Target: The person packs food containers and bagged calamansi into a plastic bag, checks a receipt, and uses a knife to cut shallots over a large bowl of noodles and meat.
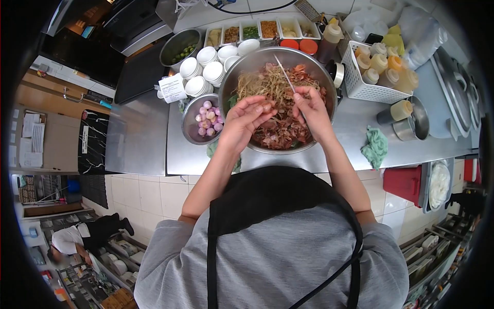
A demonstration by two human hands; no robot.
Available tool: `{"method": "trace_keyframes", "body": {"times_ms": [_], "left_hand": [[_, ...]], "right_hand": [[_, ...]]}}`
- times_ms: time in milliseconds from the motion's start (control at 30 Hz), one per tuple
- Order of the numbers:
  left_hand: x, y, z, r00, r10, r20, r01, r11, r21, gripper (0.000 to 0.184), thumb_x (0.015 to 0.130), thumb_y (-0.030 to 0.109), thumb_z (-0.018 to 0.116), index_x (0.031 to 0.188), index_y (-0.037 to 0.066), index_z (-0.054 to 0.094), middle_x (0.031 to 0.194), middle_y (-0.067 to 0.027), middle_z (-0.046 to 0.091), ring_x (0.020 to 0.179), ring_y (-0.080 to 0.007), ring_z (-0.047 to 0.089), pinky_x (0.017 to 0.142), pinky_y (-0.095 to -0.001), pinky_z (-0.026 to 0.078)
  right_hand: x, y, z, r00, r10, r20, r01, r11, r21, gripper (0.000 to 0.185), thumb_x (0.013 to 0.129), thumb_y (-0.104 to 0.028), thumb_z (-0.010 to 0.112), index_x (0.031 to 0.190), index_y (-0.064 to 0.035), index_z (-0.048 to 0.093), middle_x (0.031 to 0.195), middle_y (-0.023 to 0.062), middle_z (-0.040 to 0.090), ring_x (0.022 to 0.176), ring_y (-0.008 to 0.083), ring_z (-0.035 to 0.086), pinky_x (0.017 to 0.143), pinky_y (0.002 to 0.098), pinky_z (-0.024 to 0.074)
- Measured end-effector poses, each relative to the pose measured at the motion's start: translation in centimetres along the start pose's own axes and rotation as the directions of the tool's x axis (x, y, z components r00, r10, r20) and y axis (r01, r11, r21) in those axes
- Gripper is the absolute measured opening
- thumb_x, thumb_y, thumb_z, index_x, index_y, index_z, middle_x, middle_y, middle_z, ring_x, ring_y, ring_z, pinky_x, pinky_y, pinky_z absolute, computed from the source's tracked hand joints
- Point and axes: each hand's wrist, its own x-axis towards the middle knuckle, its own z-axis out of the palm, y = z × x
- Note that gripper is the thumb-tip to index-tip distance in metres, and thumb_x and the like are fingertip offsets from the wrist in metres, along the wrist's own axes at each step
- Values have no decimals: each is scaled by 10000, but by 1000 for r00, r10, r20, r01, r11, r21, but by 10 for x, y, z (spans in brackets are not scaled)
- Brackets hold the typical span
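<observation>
Over a large steel bowl [225,85], my right hand [313,112] is closed around a small knife [284,72], its blade pointing away from me. My left hand [246,116] pinches a small reddish-brown shallot [267,106], partly hidden by the fingers. Reddish-brown skins [280,135] and pale, stringy roots or stalks [257,82] fill much of the large bowl. Left of it, a smaller steel bowl [188,129] holds several peeled purple-white shallots [208,117].
Stacked white cups [197,86] and a pot of green limes [165,51] stand back left. Toppings trays [250,33] line the back. At right are a white basket of sauce bottles [360,87] and a green cloth [375,147]. A person [69,239] is far lower left.
</observation>
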Motion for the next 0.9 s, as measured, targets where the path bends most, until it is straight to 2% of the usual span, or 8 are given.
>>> {"method": "trace_keyframes", "body": {"times_ms": [33, 133, 267, 333, 500, 633, 733, 900], "left_hand": [[-2, 4, 4, 1000, 0, -1, 0, 1000, 1, 253, 841, 32, 521, 1084, -32, 488, 1032, -127, 558, 959, -232, 571, 850, -296, 471], [-6, 10, 13, 1000, -5, 23, 6, 998, -55, 297, 849, 48, 514, 1128, -47, 468, 1059, -146, 550, 982, -247, 565, 860, -297, 466], [-7, 7, 15, 999, 42, 12, -41, 999, -29, 310, 853, 50, 512, 1148, -33, 472, 1062, -124, 551, 986, -217, 558, 879, -288, 450], [-8, 6, 17, 996, 87, 7, -87, 996, 5, 298, 850, 42, 512, 1138, -29, 483, 1066, -114, 551, 990, -203, 554, 883, -285, 445], [-10, 8, 18, 988, 151, -36, -141, 967, 211, 330, 817, 16, 548, 1142, 10, 497, 1058, -72, 562, 957, -145, 545, 840, -309, 454], [-13, 10, 21, 981, 191, -33, -180, 960, 213, 328, 813, 14, 553, 1137, 10, 503, 1042, -68, 571, 943, -141, 550, 806, -295, 459], [-14, 10, 21, 983, 173, -62, -163, 976, 143, 320, 781, -40, 575, 1096, -19, 522, 1073, -98, 569, 969, -137, 540, 858, -269, 444], [-14, 4, 22, 959, 256, -123, -227, 951, 208, 300, 750, -80, 592, 1042, -31, 545, 1037, -100, 584, 929, -138, 556, 830, -261, 453]], "right_hand": [[-2, -1, -1, 1000, -9, -16, 8, 1000, -30, 259, 896, -197, 474, 1124, -75, 473, 583, -4, 487, 448, 32, 385, 400, 171, 295], [-6, -3, -3, 998, -57, 13, 58, 996, -71, 357, 911, -221, 443, 1245, -94, 439, 571, -19, 460, 454, 30, 369, 409, 168, 291], [-29, -20, 5, 993, -37, 112, 42, 998, -44, 388, 922, -241, 416, 1286, -106, 410, 565, -23, 438, 468, 29, 367, 428, 167, 300], [-41, -25, 12, 965, -1, 263, 12, 999, -40, 410, 931, -204, 394, 1323, -94, 343, 569, -29, 393, 469, 36, 346, 429, 167, 296], [-57, -28, 31, 954, -59, 294, 55, 998, 24, 429, 914, -142, 415, 1333, -106, 329, 584, -50, 363, 488, 30, 327, 447, 172, 285], [-58, -31, 31, 954, -57, 296, 32, 996, 88, 442, 897, -81, 433, 1329, -111, 342, 607, -68, 352, 504, 22, 314, 463, 175, 276], [-60, -32, 32, 953, -64, 298, 33, 994, 107, 443, 895, -75, 434, 1327, -111, 345, 609, -67, 354, 507, 18, 312, 463, 173, 273], [-59, -31, 32, 959, -64, 276, 39, 995, 95, 441, 887, -67, 452, 1318, -109, 363, 647, -67, 389, 523, 15, 326, 474, 169, 283]]}}
